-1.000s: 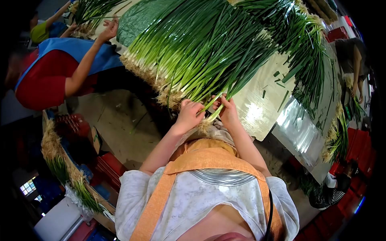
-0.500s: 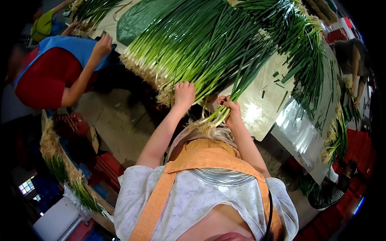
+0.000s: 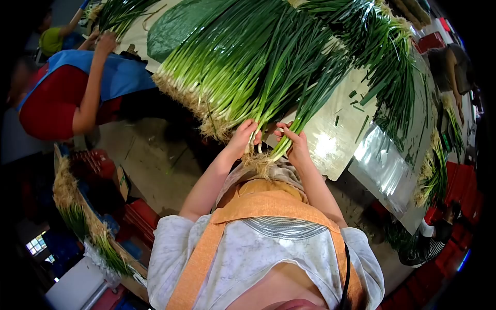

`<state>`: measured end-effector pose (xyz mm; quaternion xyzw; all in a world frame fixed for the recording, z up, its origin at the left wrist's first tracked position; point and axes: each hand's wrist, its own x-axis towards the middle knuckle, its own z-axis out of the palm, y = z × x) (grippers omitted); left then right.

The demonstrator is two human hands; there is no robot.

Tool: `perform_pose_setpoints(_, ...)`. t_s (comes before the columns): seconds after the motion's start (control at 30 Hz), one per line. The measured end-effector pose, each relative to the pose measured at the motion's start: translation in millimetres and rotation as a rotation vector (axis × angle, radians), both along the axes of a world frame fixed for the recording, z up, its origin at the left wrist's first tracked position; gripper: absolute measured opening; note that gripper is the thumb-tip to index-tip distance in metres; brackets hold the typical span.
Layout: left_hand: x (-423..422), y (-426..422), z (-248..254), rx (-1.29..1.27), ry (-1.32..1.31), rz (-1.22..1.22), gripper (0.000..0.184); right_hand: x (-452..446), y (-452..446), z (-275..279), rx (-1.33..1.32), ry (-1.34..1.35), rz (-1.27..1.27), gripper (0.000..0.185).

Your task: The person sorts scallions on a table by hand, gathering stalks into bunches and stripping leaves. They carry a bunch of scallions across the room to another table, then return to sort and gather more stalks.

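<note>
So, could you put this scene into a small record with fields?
Left hand: holds a few pale-stemmed green stalks near their roots
Right hand: holds a slim bunch of long, green, onion-like stalks
Loose ends: tan, stringy roots hang below both hands
Table: pale, shiny surface bearing a broad heap of white-stemmed greens and short green scraps
At left: person in red top and blue apron

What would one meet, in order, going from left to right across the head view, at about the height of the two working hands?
A co-worker's red shirt, left hand, right hand, shiny silver sheet, rooted green stalks at the far right.
</note>
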<state>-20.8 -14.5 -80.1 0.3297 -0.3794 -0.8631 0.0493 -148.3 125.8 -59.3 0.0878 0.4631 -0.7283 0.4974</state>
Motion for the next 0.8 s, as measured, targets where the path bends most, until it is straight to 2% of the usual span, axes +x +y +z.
perform_pose_setpoints(0.3, 9, 13, 9, 0.094, 0.059, -0.027, 0.02, 3, -6, 2, -0.141, -0.109, -0.008, 0.015)
perform_pose_setpoints(0.33, 10, 15, 12, 0.067, 0.033, -0.035, 0.021, 2, -7, 12, -0.114, -0.169, 0.026, 0.016)
perform_pose_setpoints(0.53, 12, 21, 17, -0.041, -0.07, -0.088, 0.027, 8, -20, 15, -0.075, -0.118, -0.017, 0.017)
perform_pose_setpoints(0.67, 20, 24, -6, -0.248, -0.026, -0.214, 0.026, 9, -22, 5, 0.017, -0.115, -0.039, 0.019)
perform_pose_setpoints(0.77, 25, 23, 5, -0.454, -0.05, -0.325, 0.024, 8, -21, 4, -0.001, -0.155, 0.0, 0.022)
perform_pose_setpoints(0.8, 26, 25, 8, -0.433, -0.057, -0.313, 0.021, 7, -21, 1, 0.032, -0.128, -0.006, 0.022)
